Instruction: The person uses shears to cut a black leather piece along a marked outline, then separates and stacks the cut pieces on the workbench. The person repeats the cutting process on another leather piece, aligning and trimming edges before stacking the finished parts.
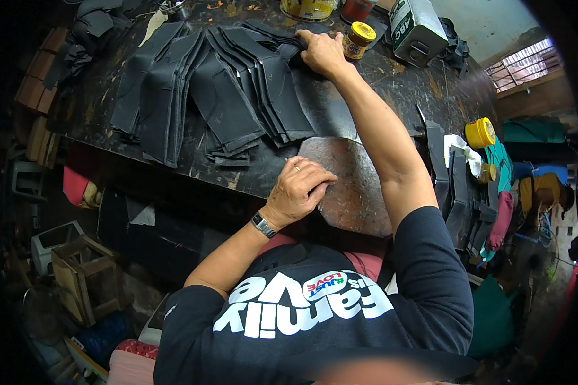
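Head view, items listed from near to far:

- Your left hand, with a wristwatch on its wrist, lies across the left edge of the brown mottled board. Its fingers are curled inward; you cannot tell whether they pinch anything.
- The board extends past the near edge of the dark worktable, above your lap.
- Black sheet pieces lie in overlapping, fanned stacks on the table, to the left of your right forearm.
- Your right hand is extended to the far right end of these stacks. Its fingers are bent; their contact is hidden, so the grip cannot be told.
- A yellow-lidded jar stands just beside your right hand.
- A rectangular metal can lies to the right of the jar.
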### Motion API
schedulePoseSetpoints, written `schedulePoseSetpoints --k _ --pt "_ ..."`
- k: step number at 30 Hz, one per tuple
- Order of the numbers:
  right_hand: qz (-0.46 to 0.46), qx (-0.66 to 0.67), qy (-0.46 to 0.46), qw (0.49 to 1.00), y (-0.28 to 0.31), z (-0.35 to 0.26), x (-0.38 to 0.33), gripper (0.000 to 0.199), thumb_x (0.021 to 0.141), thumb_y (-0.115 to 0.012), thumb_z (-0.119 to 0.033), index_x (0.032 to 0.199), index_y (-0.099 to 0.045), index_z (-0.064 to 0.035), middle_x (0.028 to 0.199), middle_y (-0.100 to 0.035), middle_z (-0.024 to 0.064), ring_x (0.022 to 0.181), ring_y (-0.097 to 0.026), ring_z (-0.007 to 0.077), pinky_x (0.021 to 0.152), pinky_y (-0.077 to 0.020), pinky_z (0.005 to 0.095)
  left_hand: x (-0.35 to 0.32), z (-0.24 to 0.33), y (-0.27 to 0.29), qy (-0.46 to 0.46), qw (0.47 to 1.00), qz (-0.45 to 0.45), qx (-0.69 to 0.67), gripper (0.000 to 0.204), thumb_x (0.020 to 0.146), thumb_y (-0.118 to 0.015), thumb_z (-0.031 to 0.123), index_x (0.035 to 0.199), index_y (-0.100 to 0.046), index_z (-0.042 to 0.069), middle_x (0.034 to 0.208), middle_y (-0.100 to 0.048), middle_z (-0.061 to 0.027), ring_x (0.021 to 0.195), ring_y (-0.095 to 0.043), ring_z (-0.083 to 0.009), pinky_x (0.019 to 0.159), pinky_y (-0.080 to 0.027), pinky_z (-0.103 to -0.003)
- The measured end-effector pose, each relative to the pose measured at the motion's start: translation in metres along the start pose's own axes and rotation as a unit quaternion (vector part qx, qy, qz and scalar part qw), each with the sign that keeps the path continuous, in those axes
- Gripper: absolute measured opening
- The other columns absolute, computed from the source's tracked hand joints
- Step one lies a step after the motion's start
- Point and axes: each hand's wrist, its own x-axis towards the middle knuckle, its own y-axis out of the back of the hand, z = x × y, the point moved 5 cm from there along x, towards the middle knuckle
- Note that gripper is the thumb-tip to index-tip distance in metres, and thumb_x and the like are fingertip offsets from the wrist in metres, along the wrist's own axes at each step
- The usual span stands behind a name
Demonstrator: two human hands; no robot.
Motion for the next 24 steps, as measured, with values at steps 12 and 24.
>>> schedulePoseSetpoints --k 12,24 --pt "0.089 0.005 0.004 0.996 0.006 -0.009 -0.005 0.037 0.09 -0.048 -0.021 0.124 -0.059 -0.0127 0.093 -0.07 0.0207 0.093 -0.067 0.0362 0.101 -0.0306 0.0641 0.001 0.0 0.0 0.009 1.0 0.004 -0.005 0.014 0.078 -0.067 0.004 0.091 -0.069 0.008 0.086 -0.066 -0.0063 0.086 -0.062 -0.0242 0.09 -0.043 -0.038" --pt "0.223 0.107 -0.039 0.968 0.055 -0.008 -0.017 0.028 0.092 -0.05 -0.021 0.114 -0.065 -0.0127 0.093 -0.068 0.0239 0.09 -0.066 0.0418 0.08 -0.0515 0.0509 0.002 0.005 0.001 0.008 1.0 0.009 0.009 0.015 0.077 -0.068 0.001 0.091 -0.07 0.006 0.087 -0.069 -0.0066 0.085 -0.065 -0.0223 0.089 -0.043 -0.036"
